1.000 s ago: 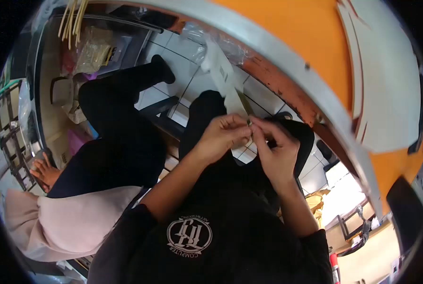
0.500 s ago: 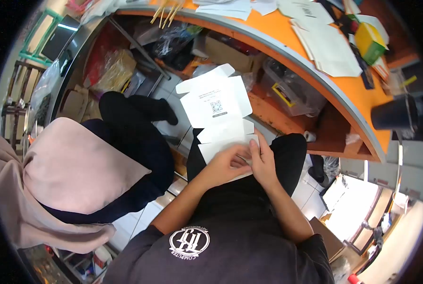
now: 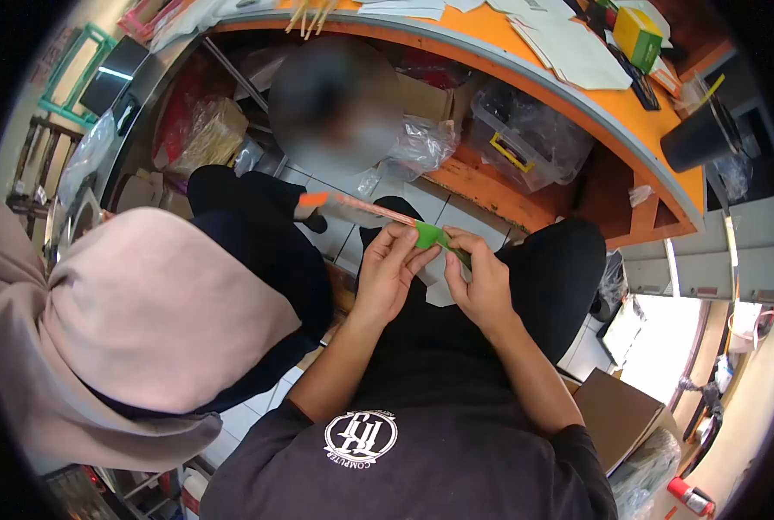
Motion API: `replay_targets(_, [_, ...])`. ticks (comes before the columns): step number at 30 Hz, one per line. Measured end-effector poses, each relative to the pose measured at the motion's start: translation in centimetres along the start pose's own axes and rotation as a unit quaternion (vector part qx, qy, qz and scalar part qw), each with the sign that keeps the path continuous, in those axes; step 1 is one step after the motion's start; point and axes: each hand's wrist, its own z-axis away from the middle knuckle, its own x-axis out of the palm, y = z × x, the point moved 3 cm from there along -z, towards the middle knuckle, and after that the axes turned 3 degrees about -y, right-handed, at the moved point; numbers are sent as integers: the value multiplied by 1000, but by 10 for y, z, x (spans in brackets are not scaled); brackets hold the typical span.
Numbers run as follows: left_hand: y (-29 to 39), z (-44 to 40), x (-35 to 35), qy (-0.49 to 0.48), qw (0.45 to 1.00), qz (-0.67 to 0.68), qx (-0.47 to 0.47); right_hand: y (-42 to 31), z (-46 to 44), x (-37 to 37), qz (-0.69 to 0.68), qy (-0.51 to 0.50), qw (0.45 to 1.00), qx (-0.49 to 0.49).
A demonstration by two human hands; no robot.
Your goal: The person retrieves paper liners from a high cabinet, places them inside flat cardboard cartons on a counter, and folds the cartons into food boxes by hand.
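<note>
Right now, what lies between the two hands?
In the head view, a green piece lies between the left hand and right hand, touching both; a white piece shows below.

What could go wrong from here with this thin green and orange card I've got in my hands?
Your left hand and right hand both pinch the card near its green part, so uneven pressure might crease it. It is held up above your lap, so if it slips it could reach the tiled floor. Its orange end juts out toward your neighbour's leg, so it may get bumped.
</note>
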Motion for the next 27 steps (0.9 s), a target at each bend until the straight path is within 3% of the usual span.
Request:
replay_targets(4, [-13,-2,2,0,1000,-5,-11,2,-10,-2,5,44,999,26])
replay_targets(10, [-45,-30,-2,65,996,-16,-56,43,-16,-4,-146,50,970,190])
replay_targets(13, [-54,-40,1,51,998,-14,-45,58,-16,-6,-200,66,956,206])
replay_targets(16, [-61,-44,-2,57,995,-30,-77,68,-5,-8,-192,52,960,199])
replay_targets(19, [-68,-44,-2,56,993,-55,-83,54,-1,-18,-107,0,987,123])
replay_targets(21, [-73,-49,-6,40,997,-69,-11,54,5,-18,-89,-51,991,80])
replay_targets(23, [-57,-44,3,101,970,-220,12,44,7,-17,-112,-112,984,87])
replay_targets(25, [-51,-42,9,119,937,-325,42,39,8,-14,51,-166,984,30])
replay_targets(27, [-58,-47,-9,68,918,-391,20,44,15,-5,309,-271,911,35])
